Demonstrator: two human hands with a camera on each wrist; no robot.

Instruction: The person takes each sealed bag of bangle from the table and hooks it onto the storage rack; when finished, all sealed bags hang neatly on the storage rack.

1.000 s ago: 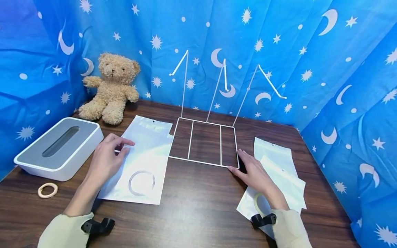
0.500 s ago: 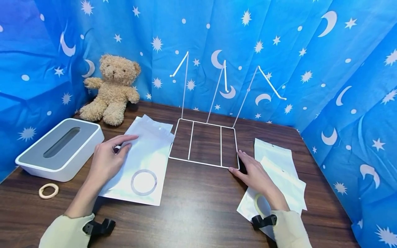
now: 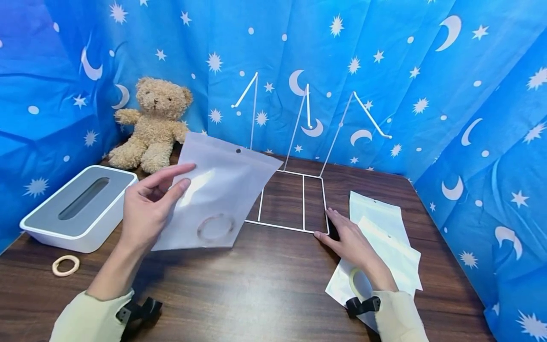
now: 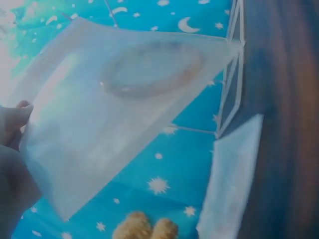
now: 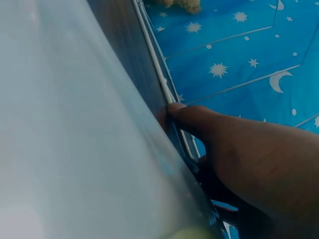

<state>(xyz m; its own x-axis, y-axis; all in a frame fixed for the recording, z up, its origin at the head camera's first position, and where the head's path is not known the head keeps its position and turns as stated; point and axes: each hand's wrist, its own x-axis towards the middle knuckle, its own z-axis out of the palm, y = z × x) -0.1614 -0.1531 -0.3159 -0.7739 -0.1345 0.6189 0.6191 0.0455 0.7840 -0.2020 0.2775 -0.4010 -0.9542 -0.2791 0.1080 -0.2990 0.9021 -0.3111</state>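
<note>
My left hand (image 3: 149, 204) pinches the left edge of a translucent white zip bag (image 3: 222, 185) between thumb and fingers. The bag is tilted above the table, with a punched hole near its top. A round hoop (image 4: 154, 69) shows through its film in the left wrist view. At the front right corner of a white wire display rack (image 3: 304, 199), my right hand (image 3: 350, 242) rests with fingers extended along the side bar. Its thumb (image 5: 192, 117) touches the front bar. Part of the rack's base is hidden behind the raised bag.
Several white bags (image 3: 386, 242) overlap right of the rack, partly under my right forearm. Another bag (image 4: 232, 179) lies on the table in the left wrist view. A tissue box (image 3: 81, 204), a wooden ring (image 3: 66, 265) and a teddy bear (image 3: 155, 118) are at left.
My left hand has lifted the top bag off the table, tilting it up and to the right over the rack's left side. The right hand has stayed at the rack corner.
</note>
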